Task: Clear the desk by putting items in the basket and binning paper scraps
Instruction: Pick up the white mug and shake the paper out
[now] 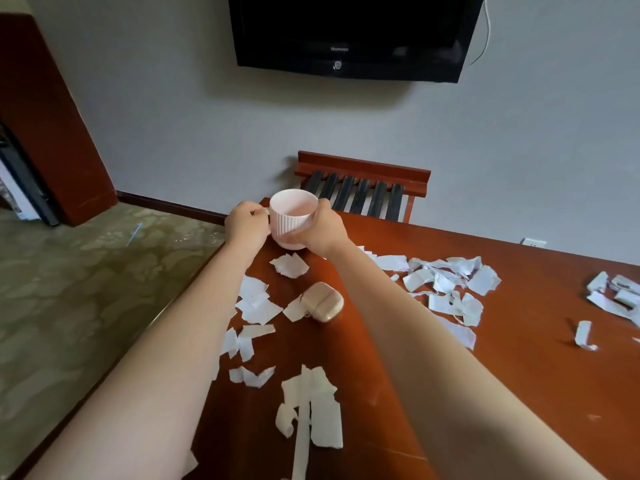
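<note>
Looking down on a red-brown desk (519,375) running from near left to far right, patterned floor (86,289) to its left. Black TV (353,26) on the wall above, screen dark. Slatted wooden rack (363,188) against the wall just behind the desk's far corner.

Torn white paper scraps (446,282) all over the desktop: dense patch right of the right forearm, looser scatter between and under both forearms, a long strip with bigger pieces nearest the camera, and a separate small pile at the far right edge.

Holds the pale ribbed cup (292,220) two-handed at the far left corner of the desk, upright, mouth open to the camera. Left hand (246,221) clenched at the handle, fingers curled tight and pinching it. Right hand (322,228) wrapped round the opposite side, thumb up near the rim, fingers under the ribbed wall. Cannot tell whether the base sits on the desk or is just off it.

Small beige earbud case (323,301) on the desk between the forearms, nearer than the cup, touching one scrap on its left side, apart from both hands.

White wall socket (533,242) just above the desk's far edge, right of the rack.
</note>
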A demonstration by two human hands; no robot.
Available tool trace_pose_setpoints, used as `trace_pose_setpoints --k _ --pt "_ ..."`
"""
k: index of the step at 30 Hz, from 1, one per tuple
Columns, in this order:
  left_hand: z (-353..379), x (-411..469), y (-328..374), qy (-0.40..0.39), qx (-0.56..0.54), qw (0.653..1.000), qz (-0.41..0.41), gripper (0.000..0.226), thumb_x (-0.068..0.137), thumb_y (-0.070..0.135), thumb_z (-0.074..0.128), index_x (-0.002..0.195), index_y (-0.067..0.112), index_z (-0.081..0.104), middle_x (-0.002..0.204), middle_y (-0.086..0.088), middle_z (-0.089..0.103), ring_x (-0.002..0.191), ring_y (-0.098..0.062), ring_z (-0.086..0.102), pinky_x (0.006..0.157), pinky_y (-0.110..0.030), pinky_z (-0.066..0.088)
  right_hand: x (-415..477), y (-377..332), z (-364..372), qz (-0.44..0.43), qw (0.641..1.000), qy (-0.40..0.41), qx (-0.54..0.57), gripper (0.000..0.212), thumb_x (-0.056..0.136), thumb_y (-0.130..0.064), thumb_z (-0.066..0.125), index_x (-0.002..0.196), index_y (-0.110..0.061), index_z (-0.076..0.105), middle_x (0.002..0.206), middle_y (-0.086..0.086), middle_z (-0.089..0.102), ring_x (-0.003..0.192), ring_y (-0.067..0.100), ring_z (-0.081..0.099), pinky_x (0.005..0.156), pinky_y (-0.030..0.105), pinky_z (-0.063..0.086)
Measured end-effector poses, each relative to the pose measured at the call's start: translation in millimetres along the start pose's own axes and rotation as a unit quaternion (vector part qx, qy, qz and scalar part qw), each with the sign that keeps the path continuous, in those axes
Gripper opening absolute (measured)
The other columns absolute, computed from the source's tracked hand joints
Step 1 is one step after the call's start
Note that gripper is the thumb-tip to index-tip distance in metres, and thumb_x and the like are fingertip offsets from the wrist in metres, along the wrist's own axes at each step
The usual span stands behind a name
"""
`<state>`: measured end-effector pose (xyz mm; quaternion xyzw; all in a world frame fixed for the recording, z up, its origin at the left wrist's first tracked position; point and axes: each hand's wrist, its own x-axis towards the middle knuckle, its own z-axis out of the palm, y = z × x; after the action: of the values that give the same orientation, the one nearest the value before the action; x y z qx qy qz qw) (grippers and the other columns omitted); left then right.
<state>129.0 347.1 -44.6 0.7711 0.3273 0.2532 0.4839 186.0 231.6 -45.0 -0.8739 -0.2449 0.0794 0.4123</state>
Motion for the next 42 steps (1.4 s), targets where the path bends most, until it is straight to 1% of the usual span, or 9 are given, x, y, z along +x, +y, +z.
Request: trace_pose_setpoints --k 4,8,11,13,19,25,29,35,42 --pt "7.2 11.6 -6.7 -0.013 0.003 1.000 -0.006 0.029 0.095 0.011 0.038 0.109 0.005 0.062 0.111 -0.012 0.065 0.094 -0.027 0.066 0.078 -0.033 0.046 13.9 6.3 6.1 0.006 1.000 -0.004 -0.011 0.092 0.070 -0.038 0.082 0.140 -0.008 0.029 0.135 0.009 0.052 0.122 0.027 0.051 0.088 0.033 0.049" --pt "10.5 16.0 -13.3 -0.017 0.007 1.000 -0.017 0.031 0.096 0.013 0.039 0.067 0.022 0.048 0.079 0.001 0.057 0.098 -0.028 0.065 0.079 -0.033 0.044 18.4 9.0 11.7 0.009 1.000 -0.004 -0.026 0.095 0.069 -0.041 0.083 0.141 -0.011 0.028 0.135 0.006 0.051 0.123 0.025 0.051 0.088 0.032 0.049" --pt "10.8 13.5 -14.7 -0.024 0.021 0.999 -0.022 0.023 0.096 0.018 0.039 0.103 0.012 0.060 0.106 -0.006 0.062 0.106 -0.027 0.062 0.087 -0.035 0.047 13.7 7.9 10.0 0.015 1.000 -0.012 -0.005 0.093 0.072 -0.038 0.081 0.143 -0.011 0.027 0.139 0.007 0.049 0.125 0.026 0.049 0.092 0.034 0.048" --pt "10.4 6.0 -12.1 -0.006 0.053 0.998 -0.028 0.044 0.097 0.023 0.042 0.138 0.007 0.039 0.139 -0.014 0.043 0.120 -0.030 0.052 0.097 -0.038 0.045 4.2 8.4 6.1 0.014 1.000 0.006 0.025 0.086 0.078 -0.034 0.077 0.144 -0.011 0.028 0.141 0.008 0.048 0.126 0.027 0.049 0.093 0.035 0.048" --pt "6.2 -42.3 -7.5 0.093 0.066 0.993 0.006 0.031 0.094 0.019 0.050 0.122 0.005 0.049 0.133 -0.014 0.040 0.110 -0.028 0.052 0.078 -0.024 0.034 -52.3 16.2 -9.3 -0.072 0.992 0.090 -0.052 0.029 0.089 -0.023 0.062 0.117 -0.016 0.059 0.115 0.002 0.060 0.099 0.016 0.059 0.072 0.017 0.045" --pt "7.4 -80.8 -6.9 0.011 0.085 0.996 0.026 0.029 0.097 0.021 0.043 0.118 0.007 0.057 0.123 -0.013 0.053 0.102 -0.020 0.052 0.073 -0.024 0.037 -102.6 19.0 -17.1 -0.078 0.974 -0.081 -0.196 0.048 0.086 -0.038 0.060 0.131 -0.023 0.051 0.123 0.004 0.054 0.109 0.022 0.053 0.085 0.033 0.051" --pt "5.4 -94.6 -4.0 -0.040 0.115 0.992 0.010 0.033 0.098 0.025 0.040 0.112 0.002 0.059 0.114 -0.016 0.059 0.095 -0.023 0.053 0.060 -0.023 0.036 -110.5 17.7 -9.7 -0.033 0.985 -0.093 -0.143 0.043 0.085 -0.030 0.063 0.127 -0.021 0.056 0.121 0.002 0.062 0.102 0.019 0.059 0.086 0.033 0.054" --pt "6.2 -126.7 25.1 -0.085 0.040 0.995 -0.039 0.036 0.097 0.030 0.042 0.123 0.008 0.055 0.124 -0.009 0.058 0.113 -0.025 0.053 0.076 -0.029 0.042 -140.9 18.0 -50.9 -0.025 0.998 0.023 -0.056 0.060 0.080 -0.029 0.074 0.133 -0.018 0.048 0.123 0.003 0.060 0.108 0.021 0.058 0.086 0.031 0.054" --pt "52.6 -204.4 96.3 -0.297 -0.039 0.954 -0.004 0.020 0.096 0.035 0.049 0.103 0.018 0.058 0.106 -0.002 0.062 0.102 -0.018 0.058 0.086 -0.032 0.044 -203.4 45.5 -148.3 -0.038 0.986 0.158 -0.032 0.063 0.076 -0.027 0.079 0.129 -0.015 0.046 0.119 0.005 0.062 0.101 0.018 0.060 0.075 0.022 0.053"
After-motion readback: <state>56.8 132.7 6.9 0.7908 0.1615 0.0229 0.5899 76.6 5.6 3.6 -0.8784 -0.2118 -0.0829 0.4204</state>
